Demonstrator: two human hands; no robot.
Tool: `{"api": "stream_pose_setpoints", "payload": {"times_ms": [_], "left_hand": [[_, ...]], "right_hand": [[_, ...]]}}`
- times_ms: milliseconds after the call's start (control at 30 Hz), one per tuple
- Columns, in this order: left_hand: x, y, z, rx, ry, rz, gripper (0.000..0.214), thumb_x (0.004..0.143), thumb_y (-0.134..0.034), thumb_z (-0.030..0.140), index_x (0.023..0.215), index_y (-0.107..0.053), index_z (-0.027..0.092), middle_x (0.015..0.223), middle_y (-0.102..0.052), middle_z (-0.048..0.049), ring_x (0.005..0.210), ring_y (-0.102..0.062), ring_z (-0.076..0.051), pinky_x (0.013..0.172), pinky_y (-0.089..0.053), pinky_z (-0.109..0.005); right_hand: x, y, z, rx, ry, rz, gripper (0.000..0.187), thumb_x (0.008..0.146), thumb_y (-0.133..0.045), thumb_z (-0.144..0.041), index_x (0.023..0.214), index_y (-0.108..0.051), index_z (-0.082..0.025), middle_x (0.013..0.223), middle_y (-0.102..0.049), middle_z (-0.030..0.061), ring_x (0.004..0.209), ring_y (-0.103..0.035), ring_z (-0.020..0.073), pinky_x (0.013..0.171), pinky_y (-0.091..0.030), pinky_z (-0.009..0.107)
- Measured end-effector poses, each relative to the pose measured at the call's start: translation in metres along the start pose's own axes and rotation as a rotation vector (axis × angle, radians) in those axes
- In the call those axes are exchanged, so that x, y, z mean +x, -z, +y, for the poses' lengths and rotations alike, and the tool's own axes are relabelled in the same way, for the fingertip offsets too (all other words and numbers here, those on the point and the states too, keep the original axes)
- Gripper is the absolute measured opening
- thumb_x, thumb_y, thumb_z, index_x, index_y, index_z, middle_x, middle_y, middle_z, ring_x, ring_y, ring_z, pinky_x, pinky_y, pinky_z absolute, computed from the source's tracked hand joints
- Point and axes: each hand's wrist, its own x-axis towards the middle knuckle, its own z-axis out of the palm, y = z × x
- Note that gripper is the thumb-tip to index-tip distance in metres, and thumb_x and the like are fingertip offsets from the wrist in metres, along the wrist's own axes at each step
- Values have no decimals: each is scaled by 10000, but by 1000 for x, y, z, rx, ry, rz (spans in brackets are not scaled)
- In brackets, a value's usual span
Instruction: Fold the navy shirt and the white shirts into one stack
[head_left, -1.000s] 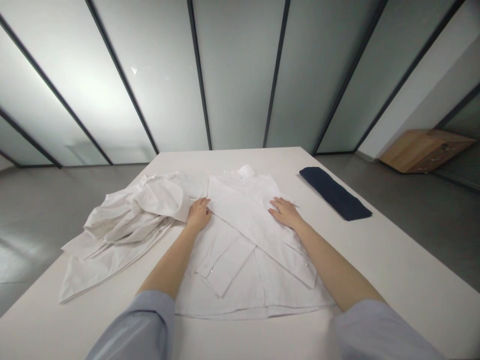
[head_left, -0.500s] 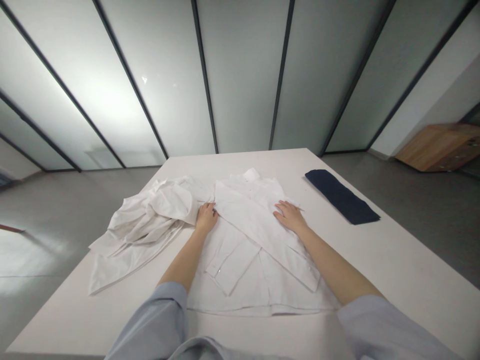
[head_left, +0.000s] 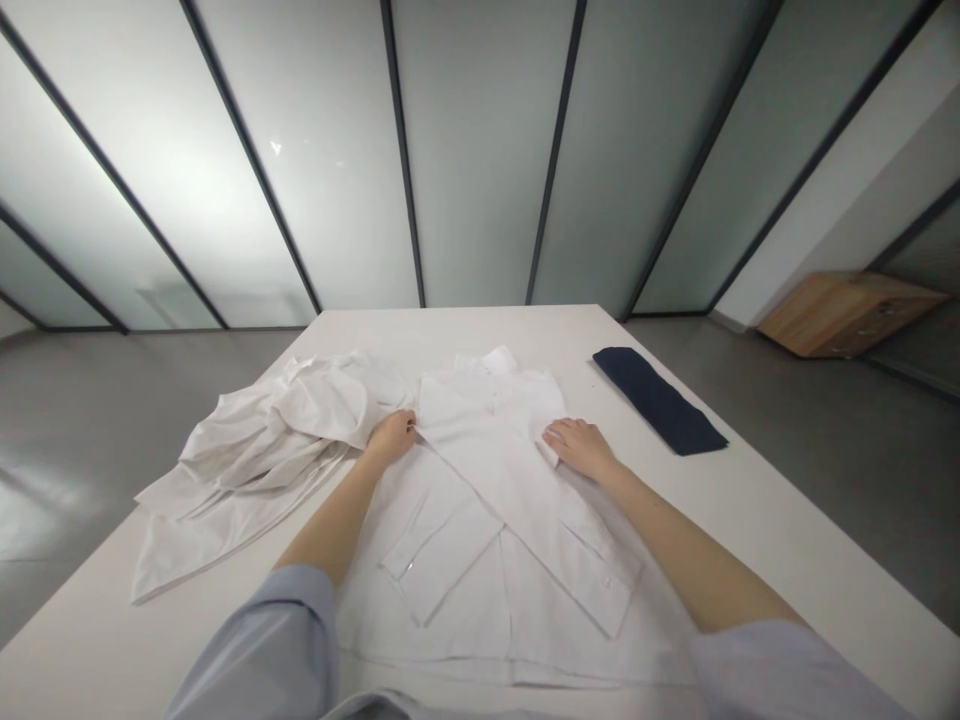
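A white long-sleeved shirt [head_left: 491, 480] lies flat in front of me, collar at the far end, both sleeves folded across its body so they cross. My left hand [head_left: 392, 437] is closed at the shirt's left edge, pinching the fabric just below the shoulder. On the opposite edge, my right hand [head_left: 579, 447] has its fingers together and curled over the cloth, which lifts slightly under them. The tips of the right fingers are partly hidden.
A crumpled heap of white cloth [head_left: 277, 430] lies left of the shirt, touching my left hand. A folded dark navy cloth [head_left: 660, 400] rests on the right of the white table [head_left: 780, 560]. Beyond stand frosted glass panels [head_left: 480, 150] and a wooden cabinet [head_left: 832, 315].
My right hand has gone from lying spread on the shirt to gripping its right edge. My left fingers have closed on the left edge. The shirt's edges have risen slightly, and the view has shifted.
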Motion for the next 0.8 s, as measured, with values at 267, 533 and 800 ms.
{"api": "stream_pose_setpoints", "payload": {"times_ms": [267, 533, 800], "left_hand": [[-4, 1, 23, -8, -236, 170, 324, 821, -495, 228, 1119, -620, 199, 1261, -554, -99, 1201, -483, -253, 1058, -368, -401], [-4, -17, 33, 55, -193, -97, 451, 955, -360, 477, 1266, -568, 225, 1409, -516, -108, 1293, -479, -248, 1044, -375, -393], [41, 16, 25, 71, 73, 25, 375, 929, -389, 295, 1236, -571, 180, 1133, -671, -145, 1053, -642, -262, 904, -473, -374]], "right_hand": [[30, -5, 8, 7, -3, 89, 435, 950, -404, -368, 1325, -554, -207, 1418, -495, 96, 1293, -449, 247, 1067, -340, 382], [34, -25, -12, -39, -74, 0, 549, 964, -334, -459, 1455, -400, -220, 1540, -315, 115, 1410, -287, 289, 1117, -250, 484], [60, 13, 4, 18, -42, 9, 388, 947, -379, -333, 1209, -637, -208, 1216, -641, 110, 1134, -579, 244, 1006, -398, 381]]}}
